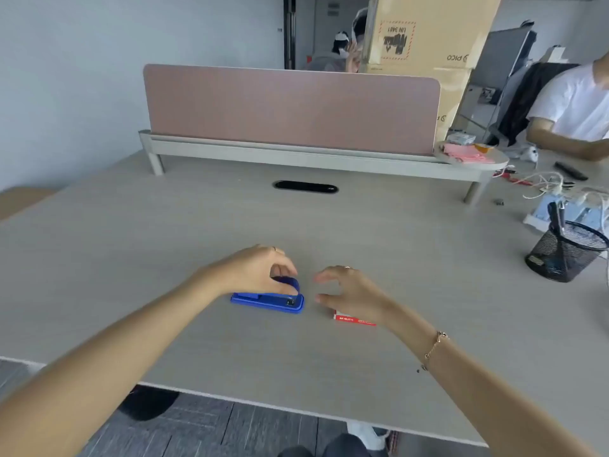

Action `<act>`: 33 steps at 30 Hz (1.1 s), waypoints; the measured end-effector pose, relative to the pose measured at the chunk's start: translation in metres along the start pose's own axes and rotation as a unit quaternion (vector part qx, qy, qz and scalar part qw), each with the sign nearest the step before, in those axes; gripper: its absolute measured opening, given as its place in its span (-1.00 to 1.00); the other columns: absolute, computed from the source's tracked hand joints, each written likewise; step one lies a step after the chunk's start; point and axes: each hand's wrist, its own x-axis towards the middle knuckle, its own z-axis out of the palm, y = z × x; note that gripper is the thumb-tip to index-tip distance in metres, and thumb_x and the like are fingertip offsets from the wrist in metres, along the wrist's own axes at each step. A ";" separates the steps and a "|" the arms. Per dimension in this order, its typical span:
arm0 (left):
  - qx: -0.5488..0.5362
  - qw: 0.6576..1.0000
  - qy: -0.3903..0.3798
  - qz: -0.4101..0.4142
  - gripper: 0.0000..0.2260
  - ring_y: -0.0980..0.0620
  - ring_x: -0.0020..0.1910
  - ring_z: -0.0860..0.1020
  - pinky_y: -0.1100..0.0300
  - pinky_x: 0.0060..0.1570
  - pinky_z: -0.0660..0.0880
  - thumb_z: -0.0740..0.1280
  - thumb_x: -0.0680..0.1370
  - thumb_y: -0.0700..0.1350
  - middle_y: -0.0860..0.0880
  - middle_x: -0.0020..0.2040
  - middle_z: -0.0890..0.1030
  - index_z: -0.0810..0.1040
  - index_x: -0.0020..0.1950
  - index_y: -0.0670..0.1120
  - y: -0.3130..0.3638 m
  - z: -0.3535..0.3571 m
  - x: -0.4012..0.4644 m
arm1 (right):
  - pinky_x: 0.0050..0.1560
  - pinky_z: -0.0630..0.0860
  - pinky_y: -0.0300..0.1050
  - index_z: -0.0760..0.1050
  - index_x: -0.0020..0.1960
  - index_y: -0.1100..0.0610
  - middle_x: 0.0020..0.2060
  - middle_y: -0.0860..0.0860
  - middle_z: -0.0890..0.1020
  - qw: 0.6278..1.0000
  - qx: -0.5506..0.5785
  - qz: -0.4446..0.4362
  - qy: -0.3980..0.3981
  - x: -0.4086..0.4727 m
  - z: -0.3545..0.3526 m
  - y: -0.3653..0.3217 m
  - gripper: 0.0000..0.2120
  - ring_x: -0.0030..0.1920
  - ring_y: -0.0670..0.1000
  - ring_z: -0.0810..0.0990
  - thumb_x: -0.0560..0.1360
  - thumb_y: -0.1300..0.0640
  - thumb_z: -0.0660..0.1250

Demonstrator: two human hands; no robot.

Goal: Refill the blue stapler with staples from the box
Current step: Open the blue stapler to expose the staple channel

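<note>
The blue stapler (268, 301) lies flat on the pale wooden desk (230, 219), its front end pointing right. My left hand (255, 270) rests over its top, fingers and thumb closed around the raised front of the top arm. Just right of the stapler, my right hand (349, 290) hovers with fingers and thumb curled apart and nothing in it. Under that wrist sits the red and white staple box (354, 319), mostly hidden, lying flat on the desk.
A black mesh pen cup (565, 252) stands at the right, with cables and a pale blue holder (560, 209) behind it. A pink divider screen (291, 107) crosses the desk's far side. Another person in a white shirt (573, 103) sits far right. The desk's near edge (263, 404) is close.
</note>
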 end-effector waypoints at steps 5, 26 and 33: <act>0.029 0.999 -0.016 0.001 -0.81 0.15 -0.14 0.51 0.27 -0.18 0.39 0.45 0.41 0.08 0.14 -0.13 0.53 0.63 0.00 0.12 0.009 0.003 -0.001 | 0.06 0.41 -0.23 0.52 0.15 0.07 0.14 -0.05 0.58 0.999 0.017 0.025 0.011 -0.006 0.013 -0.007 -0.67 0.06 -0.07 0.51 0.40 0.04 0.38; -0.040 0.998 0.033 0.028 -0.88 0.33 -0.29 0.42 0.47 -0.25 0.35 0.41 0.48 -0.01 0.00 -0.05 0.53 0.64 0.01 0.06 0.003 0.011 -0.002 | -0.32 0.38 -0.49 0.63 -0.21 0.06 -0.21 -0.04 0.72 0.980 0.163 0.061 0.096 0.006 0.042 -0.012 -0.87 -0.20 -0.16 0.61 0.32 0.02 0.47; -0.056 0.997 0.051 0.032 -0.84 0.30 -0.14 0.46 0.43 -0.12 0.38 0.40 0.50 0.00 0.04 -0.03 0.52 0.59 0.06 0.01 0.001 0.003 -0.007 | -0.06 0.53 -0.28 0.65 -0.16 0.00 -0.24 -0.06 0.74 0.981 0.154 0.056 0.108 0.002 0.045 -0.012 -0.90 -0.17 -0.19 0.66 0.34 0.03 0.46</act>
